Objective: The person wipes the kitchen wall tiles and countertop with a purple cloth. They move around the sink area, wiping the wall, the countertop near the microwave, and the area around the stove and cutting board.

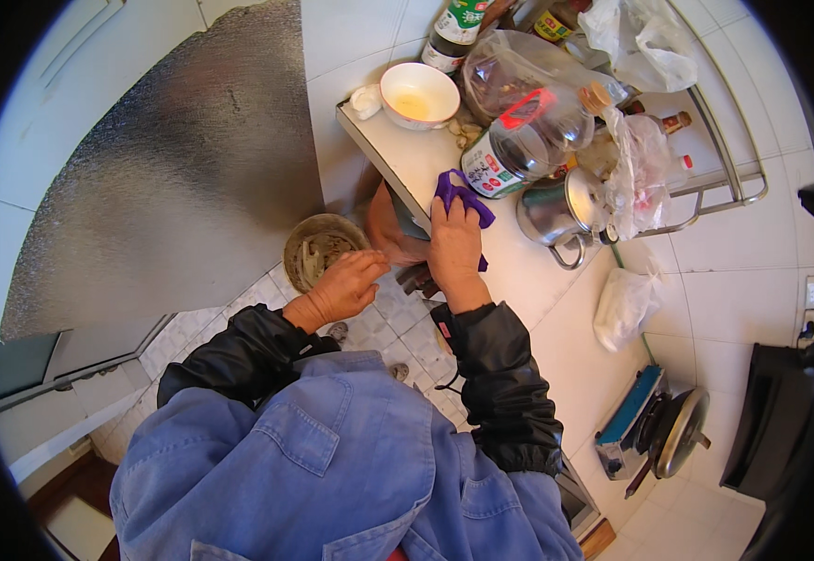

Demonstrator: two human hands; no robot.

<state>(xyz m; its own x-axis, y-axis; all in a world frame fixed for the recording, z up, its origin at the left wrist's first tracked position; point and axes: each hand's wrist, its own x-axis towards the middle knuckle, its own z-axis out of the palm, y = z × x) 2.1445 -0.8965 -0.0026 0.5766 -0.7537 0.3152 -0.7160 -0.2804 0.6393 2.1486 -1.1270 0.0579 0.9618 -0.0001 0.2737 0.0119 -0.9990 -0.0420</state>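
Note:
My right hand [457, 245] presses a purple cloth [464, 188] onto the white countertop [519, 280], close to its left edge. Part of the cloth shows beyond my fingertips and a bit beside the hand; the rest is hidden beneath it. Off the counter's edge, my left hand [347, 284] hangs in the air with loosely bent fingers and nothing visible in it. Below and beyond it, a round bucket [323, 245] with scraps inside stands on the tiled floor. A large plastic bottle [501, 161] with a red handle is just past the cloth.
A white bowl [419, 95] with some yellowish liquid sits near the counter's corner. To the right stand a steel lidded pot [565, 207], bagged goods [635, 168] and a metal rack [719, 200]. Farther along are a white plastic bag [628, 301], a portable stove [631, 421] and a lidded pan [680, 435].

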